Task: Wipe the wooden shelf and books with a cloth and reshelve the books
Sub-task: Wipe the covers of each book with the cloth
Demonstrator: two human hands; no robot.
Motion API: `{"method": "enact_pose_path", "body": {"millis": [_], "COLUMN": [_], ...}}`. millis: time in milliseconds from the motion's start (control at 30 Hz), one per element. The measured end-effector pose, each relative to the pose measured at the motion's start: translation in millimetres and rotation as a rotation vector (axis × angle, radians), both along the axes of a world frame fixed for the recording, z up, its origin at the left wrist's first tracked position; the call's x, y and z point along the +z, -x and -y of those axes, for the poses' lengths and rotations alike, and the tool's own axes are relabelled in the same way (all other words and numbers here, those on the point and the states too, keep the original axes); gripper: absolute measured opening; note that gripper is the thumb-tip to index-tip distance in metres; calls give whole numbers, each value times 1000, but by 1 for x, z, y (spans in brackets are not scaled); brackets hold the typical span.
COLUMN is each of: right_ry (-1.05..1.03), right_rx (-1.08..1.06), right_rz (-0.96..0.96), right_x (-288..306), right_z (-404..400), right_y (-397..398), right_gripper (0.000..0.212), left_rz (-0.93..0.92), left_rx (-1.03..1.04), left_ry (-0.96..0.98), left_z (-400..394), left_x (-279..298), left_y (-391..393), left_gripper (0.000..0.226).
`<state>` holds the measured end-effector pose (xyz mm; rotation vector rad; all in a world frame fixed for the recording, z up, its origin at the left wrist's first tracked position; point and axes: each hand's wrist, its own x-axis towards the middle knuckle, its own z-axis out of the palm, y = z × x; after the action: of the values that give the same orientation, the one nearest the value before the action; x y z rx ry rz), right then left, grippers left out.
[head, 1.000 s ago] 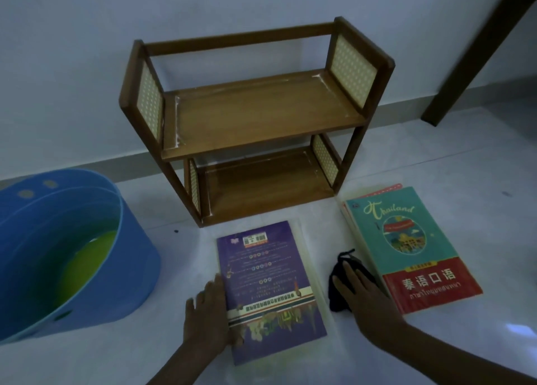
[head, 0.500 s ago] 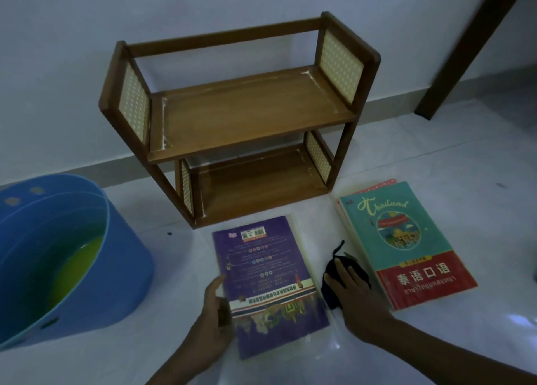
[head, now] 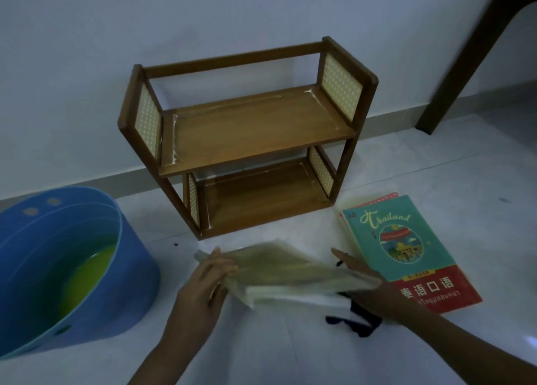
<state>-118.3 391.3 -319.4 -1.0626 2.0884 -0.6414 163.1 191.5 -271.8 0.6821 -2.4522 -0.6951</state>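
A two-tier wooden shelf (head: 252, 129) with cane side panels stands empty against the wall. In front of it my left hand (head: 203, 283) grips the left edge of a book (head: 290, 271) that is lifted off the floor and tilted, its pale underside showing, blurred by motion. My right hand (head: 369, 286) is under the book's right end, over a dark cloth (head: 357, 320) that lies crumpled on the floor. A teal and red Thailand book (head: 406, 251) lies flat to the right on top of another book.
A blue bucket (head: 136, 274) with yellow-green liquid stands at the left on the white tiled floor (head: 290, 355). A dark wooden furniture leg (head: 453, 73) leans at the upper right. The wall runs just behind the shelf.
The purple book lay flat on the floor; now both hands have lifted and turned it so its pale underside shows. The right hand left the cloth's top for the book's right end.
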Motion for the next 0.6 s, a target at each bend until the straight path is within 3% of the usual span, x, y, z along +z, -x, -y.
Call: {"method": "enact_pose_path", "body": {"millis": [67,167,333,367,500,600], "right_ry": [-3,203,291,292,315,345], "right_rx": [-7,-35,-66,-68,-75,-105], "right_rz": [7,132,83,55,22,29], "right_x": [19,53,59,55,48,52], "right_z": [17,44,70,71,75,75], "right_y": [-10,-20,-21,-22,-32,-33], "right_gripper": [66,80,45,41,29,15], "left_rz": [-121,-210,-192,-182,-148,-156], "left_rx": [115,221,387,395,428,390], "left_ry": [-111,-296,-734,-772,-759,-672], "left_z": [6,5,7,6,7,11], "left_x": [10,21,-3,-6,-4,5], "left_y": [3,10,1,-2,-2,3], "left_gripper": [50,43,2,9,31,7]}}
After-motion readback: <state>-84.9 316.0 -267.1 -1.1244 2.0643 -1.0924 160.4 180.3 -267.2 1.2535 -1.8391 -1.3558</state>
